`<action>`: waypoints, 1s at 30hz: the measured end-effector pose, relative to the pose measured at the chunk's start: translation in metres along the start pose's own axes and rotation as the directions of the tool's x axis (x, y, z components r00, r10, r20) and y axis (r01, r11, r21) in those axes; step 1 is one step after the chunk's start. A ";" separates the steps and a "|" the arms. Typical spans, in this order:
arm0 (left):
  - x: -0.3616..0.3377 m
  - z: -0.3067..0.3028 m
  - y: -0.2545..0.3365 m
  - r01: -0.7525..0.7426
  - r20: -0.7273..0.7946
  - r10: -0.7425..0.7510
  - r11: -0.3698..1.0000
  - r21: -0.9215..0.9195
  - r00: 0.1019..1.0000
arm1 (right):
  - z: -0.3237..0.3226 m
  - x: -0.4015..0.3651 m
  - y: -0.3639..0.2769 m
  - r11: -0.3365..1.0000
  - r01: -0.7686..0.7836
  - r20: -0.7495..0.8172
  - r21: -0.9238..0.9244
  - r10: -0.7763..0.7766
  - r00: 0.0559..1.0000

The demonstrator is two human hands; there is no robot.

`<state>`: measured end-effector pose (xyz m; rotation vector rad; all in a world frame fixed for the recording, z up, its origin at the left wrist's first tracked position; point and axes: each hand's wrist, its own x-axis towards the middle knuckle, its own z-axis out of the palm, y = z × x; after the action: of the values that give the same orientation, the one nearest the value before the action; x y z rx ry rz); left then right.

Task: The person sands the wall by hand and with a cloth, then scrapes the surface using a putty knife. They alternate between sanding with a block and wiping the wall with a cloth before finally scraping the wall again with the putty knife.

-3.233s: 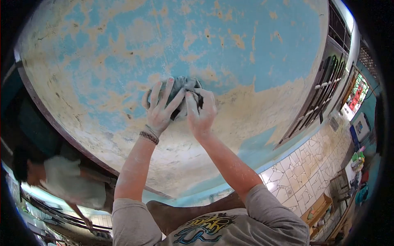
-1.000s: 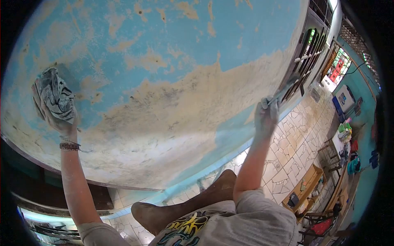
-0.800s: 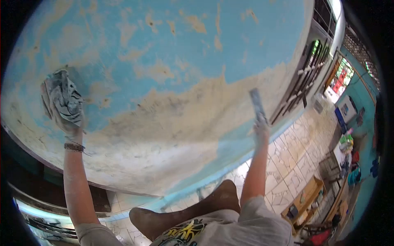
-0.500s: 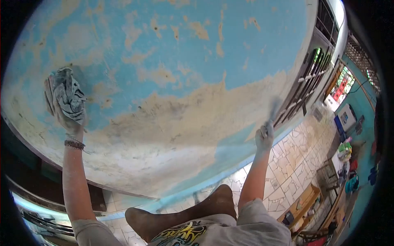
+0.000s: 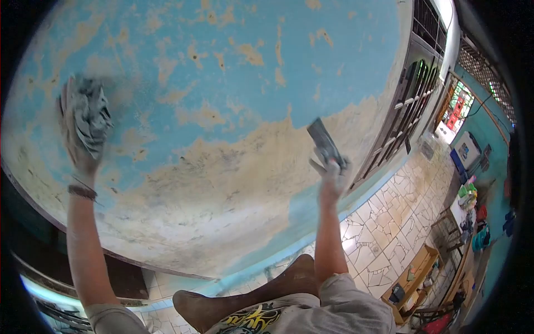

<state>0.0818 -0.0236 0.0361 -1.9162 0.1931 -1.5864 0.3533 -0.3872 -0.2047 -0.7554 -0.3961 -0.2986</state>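
My left hand (image 5: 83, 158) is closed round a crumpled grey cloth (image 5: 92, 117) and presses it to the upper left of the wall (image 5: 233, 161). The wall has patchy blue paint with bare beige areas, and its lower part is pale and smudged. At the right, my right hand (image 5: 332, 181) grips a flat grey scraper (image 5: 322, 138), its blade pointing up and left in front of the wall. Some fingers of that hand stretch out beside the tool. Whitish dust covers both hands.
A barred window (image 5: 397, 117) borders the wall on the right. Below lies a floor of broken tiles (image 5: 384, 234). A wooden tray-like box (image 5: 411, 281) with small items stands at lower right, near a cluttered table (image 5: 464, 220). A dark recess (image 5: 111, 273) lies under the wall's lower left edge.
My right hand has swung left, away from the window, and the scraper now shows its broad face. The left hand and cloth have shifted slightly up and left in view.
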 end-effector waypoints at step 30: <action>-0.024 0.000 -0.063 0.057 0.063 -0.066 0.989 0.134 0.996 | 0.120 -0.011 0.086 0.340 0.803 0.726 -0.490 -0.351 0.592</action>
<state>0.0586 0.0378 0.0510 -1.8851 0.0005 -1.5325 0.3489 -0.2406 -0.1823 -1.6026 -1.1263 -1.0843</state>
